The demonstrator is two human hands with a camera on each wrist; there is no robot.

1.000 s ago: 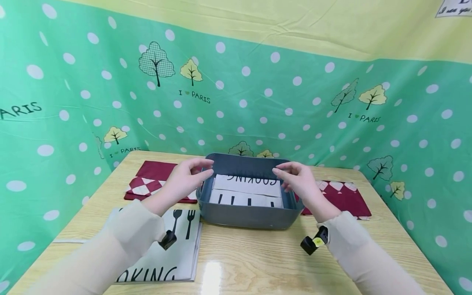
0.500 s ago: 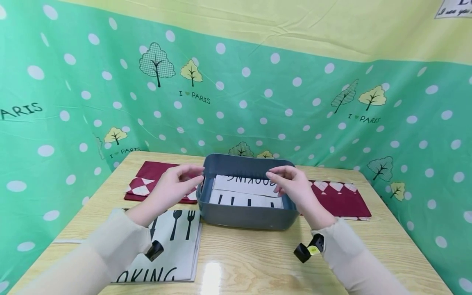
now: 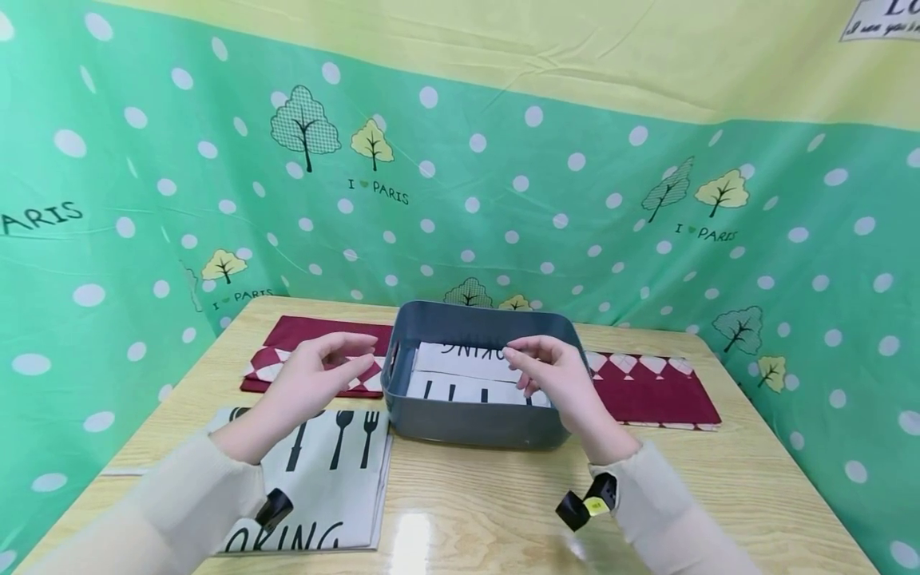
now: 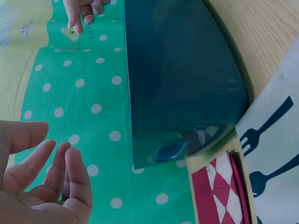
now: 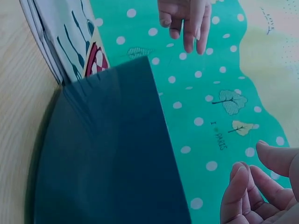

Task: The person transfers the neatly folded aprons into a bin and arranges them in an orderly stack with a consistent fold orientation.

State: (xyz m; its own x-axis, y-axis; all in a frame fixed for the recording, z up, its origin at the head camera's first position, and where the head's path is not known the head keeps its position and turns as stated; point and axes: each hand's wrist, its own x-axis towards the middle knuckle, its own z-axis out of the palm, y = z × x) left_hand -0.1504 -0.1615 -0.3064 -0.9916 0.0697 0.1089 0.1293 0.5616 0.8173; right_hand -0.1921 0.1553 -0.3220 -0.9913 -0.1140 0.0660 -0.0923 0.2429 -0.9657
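A dark grey plastic bin (image 3: 474, 422) stands mid-table, with a folded white cloth (image 3: 467, 364) lettered COOKING lying inside. My left hand (image 3: 316, 375) hovers left of the bin, thumb and fingers apart, over the red cloth and the front-left white cloth. Above the bin's right side is my right hand (image 3: 553, 371), its fingers loosely bent around nothing. The wrist views show both hands holding nothing, apart from the bin's wall. A folded white cloth (image 3: 327, 479) with black cutlery prints lies at the front left, partly behind my left forearm.
Behind my left hand lies a folded red and white cloth (image 3: 287, 331). Another red cloth (image 3: 657, 395) lies right of the bin. The wooden table (image 3: 474, 511) ends against a green dotted curtain (image 3: 460, 216).
Both hands have drifted left and slightly down in the head view, the left one moving away from the bin's rim. The bin and cloths stay where they were.
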